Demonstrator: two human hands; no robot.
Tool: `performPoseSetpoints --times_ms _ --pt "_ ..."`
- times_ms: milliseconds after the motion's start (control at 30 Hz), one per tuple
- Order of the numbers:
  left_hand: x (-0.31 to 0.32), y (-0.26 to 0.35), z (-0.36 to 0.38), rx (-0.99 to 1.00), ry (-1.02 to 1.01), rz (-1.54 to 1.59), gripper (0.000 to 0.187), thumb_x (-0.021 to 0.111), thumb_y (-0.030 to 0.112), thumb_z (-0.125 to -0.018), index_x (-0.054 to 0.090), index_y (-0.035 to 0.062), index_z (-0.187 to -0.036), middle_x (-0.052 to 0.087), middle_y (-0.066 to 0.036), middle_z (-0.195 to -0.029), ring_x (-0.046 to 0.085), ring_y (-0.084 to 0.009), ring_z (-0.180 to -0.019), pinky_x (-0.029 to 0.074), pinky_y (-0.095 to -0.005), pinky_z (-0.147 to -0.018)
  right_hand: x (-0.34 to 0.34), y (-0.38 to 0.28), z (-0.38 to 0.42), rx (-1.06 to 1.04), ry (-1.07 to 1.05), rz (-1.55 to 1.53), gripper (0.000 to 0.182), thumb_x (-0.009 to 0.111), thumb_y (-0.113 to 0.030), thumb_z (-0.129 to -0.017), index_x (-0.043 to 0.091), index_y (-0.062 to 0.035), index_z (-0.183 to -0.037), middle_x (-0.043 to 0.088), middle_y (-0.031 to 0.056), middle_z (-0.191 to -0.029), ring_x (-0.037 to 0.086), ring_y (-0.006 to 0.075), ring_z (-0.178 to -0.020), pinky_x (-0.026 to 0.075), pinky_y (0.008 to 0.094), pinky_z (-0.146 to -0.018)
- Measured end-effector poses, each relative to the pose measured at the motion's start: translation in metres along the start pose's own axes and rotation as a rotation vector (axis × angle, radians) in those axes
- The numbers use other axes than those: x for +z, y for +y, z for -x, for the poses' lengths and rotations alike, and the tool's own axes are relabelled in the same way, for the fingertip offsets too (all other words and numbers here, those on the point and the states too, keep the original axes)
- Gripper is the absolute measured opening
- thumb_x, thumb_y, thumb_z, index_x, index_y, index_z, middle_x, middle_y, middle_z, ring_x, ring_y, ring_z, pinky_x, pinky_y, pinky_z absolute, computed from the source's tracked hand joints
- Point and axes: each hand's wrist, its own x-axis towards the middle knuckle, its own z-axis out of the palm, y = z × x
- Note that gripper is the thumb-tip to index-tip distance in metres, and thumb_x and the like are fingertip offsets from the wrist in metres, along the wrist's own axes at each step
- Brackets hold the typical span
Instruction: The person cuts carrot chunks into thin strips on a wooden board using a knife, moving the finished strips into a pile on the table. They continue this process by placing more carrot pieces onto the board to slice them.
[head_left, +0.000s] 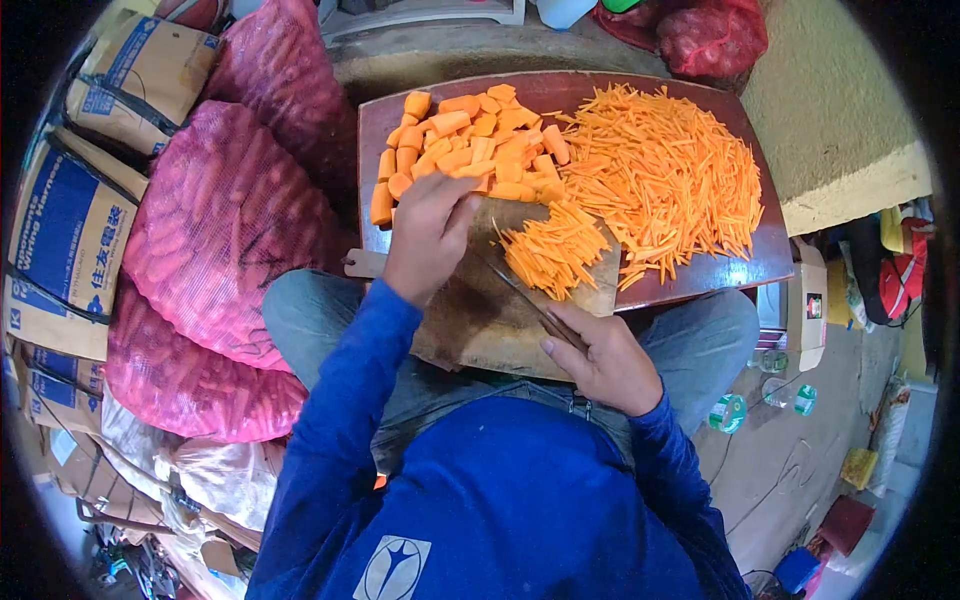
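Note:
My right hand [605, 365] is wrapped round the wooden handle of a knife [518, 290]. Its dark blade slants up and left over the wooden cutting board [450, 318], beside a small heap of carrot sticks [555, 250]. At the near edge of the carrot chunks [450, 123], my left hand [432, 235] has its fingers bent together, with an orange carrot piece [481, 184] at the fingertips. The back of the hand partly hides that grip. A larger mound of shredded carrot [670, 180] covers the right side of the low table [775, 235].
Pink mesh sacks of carrots [225, 230] are piled at the left, next to stacked cardboard boxes [75, 230]. A red mesh bag [712, 38] lies beyond the table. Plastic bottles [728, 412] stand on the floor at the right. My crossed legs [700, 345] flank the board.

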Motion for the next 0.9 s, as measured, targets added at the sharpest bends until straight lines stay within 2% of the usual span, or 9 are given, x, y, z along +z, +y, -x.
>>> performPoseSetpoints --times_ms 133,233,367,567,633,667,767,833,900 --pt "0.026 -0.016 -0.055 0.155 -0.063 -0.179 0.029 0.081 0.014 -0.091 0.076 0.0040 -0.118 0.072 -0.017 -0.114 0.066 -0.0371 -0.110 0.052 -0.0473 -0.095 0.004 0.005 0.006 0.045 -0.013 -0.006 0.035 0.069 -0.024 -0.102 0.064 -0.0050 -0.131 0.073 0.0281 -0.094 0.072 0.0504 -0.089 0.057 0.0557 -0.077" --pt "0.047 -0.024 -0.084 0.146 -0.261 -0.448 0.041 0.082 0.028 -0.088 0.076 0.0098 -0.124 0.070 -0.015 -0.117 0.060 -0.0363 -0.122 0.045 -0.0542 -0.100 0.005 0.009 0.013 0.029 -0.010 -0.033 0.032 0.068 -0.025 -0.103 0.063 -0.0059 -0.129 0.073 0.0278 -0.091 0.072 0.0506 -0.087 0.057 0.0572 -0.075" --pt "0.072 -0.034 -0.092 0.206 -0.230 -0.493 0.039 0.081 0.025 -0.087 0.076 0.0106 -0.123 0.072 -0.014 -0.113 0.063 -0.0369 -0.118 0.044 -0.0534 -0.096 0.008 0.015 0.018 0.029 0.033 0.025 0.031 0.067 -0.025 -0.104 0.062 -0.0070 -0.128 0.073 0.0276 -0.091 0.072 0.0507 -0.086 0.056 0.0584 -0.075" --pt "0.071 -0.035 -0.085 0.139 -0.261 -0.545 0.024 0.074 0.013 -0.084 0.080 0.0100 -0.107 0.075 -0.014 -0.103 0.067 -0.0347 -0.109 0.042 -0.0509 -0.095 0.008 0.016 0.018 -0.012 0.034 0.009 0.030 0.066 -0.025 -0.104 0.061 -0.0066 -0.127 0.073 0.0272 -0.087 0.072 0.0508 -0.083 0.055 0.0599 -0.073" --pt "0.070 -0.040 -0.083 0.156 -0.181 -0.451 0.014 0.075 0.008 -0.085 0.079 0.0064 -0.098 0.075 -0.015 -0.100 0.071 -0.0311 -0.101 0.048 -0.0478 -0.090 0.005 0.014 0.017 0.073 -0.033 0.017 0.043 0.073 -0.020 -0.099 0.065 -0.0012 -0.137 0.074 0.0279 -0.099 0.074 0.0476 -0.090 0.059 0.0506 -0.078" --pt "0.067 -0.044 -0.081 0.158 -0.179 -0.452 0.014 0.075 0.008 -0.085 0.079 0.0064 -0.098 0.075 -0.015 -0.100 0.071 -0.0311 -0.101 0.048 -0.0478 -0.090 0.006 0.014 0.017 0.072 -0.030 0.018 0.043 0.073 -0.020 -0.099 0.065 -0.0012 -0.137 0.074 0.0279 -0.099 0.074 0.0476 -0.090 0.059 0.0506 -0.078" --pt "0.054 -0.044 -0.075 0.024 -0.125 -0.110 0.010 0.076 0.001 -0.086 0.078 0.0021 -0.096 0.076 -0.015 -0.094 0.073 -0.0292 -0.088 0.054 -0.0419 -0.079 0.007 0.016 0.019 -0.021 0.037 0.001 0.030 0.066 -0.025 -0.104 0.061 -0.0062 -0.127 0.073 0.0271 -0.088 0.072 0.0506 -0.084 0.055 0.0594 -0.073" --pt "0.035 -0.026 -0.061 -0.185 -0.123 0.117 0.011 0.077 0.003 -0.083 0.076 0.0004 -0.094 0.075 -0.015 -0.087 0.071 -0.0351 -0.091 0.053 -0.0462 -0.084 0.003 0.015 0.022 0.030 0.020 0.008 0.041 0.072 -0.019 -0.099 0.065 0.0001 -0.136 0.074 0.0279 -0.099 0.074 0.0476 -0.089 0.059 0.0496 -0.077" --pt "0.024 -0.021 -0.032 -0.272 -0.123 0.191 0.010 0.077 0.003 -0.084 0.076 0.0003 -0.094 0.074 -0.015 -0.086 0.071 -0.0355 -0.090 0.054 -0.0458 -0.084 0.001 0.017 0.024 0.056 0.020 -0.012 0.042 0.072 -0.018 -0.099 0.065 0.0005 -0.136 0.074 0.0279 -0.098 0.074 0.0473 -0.088 0.058 0.0489 -0.076"
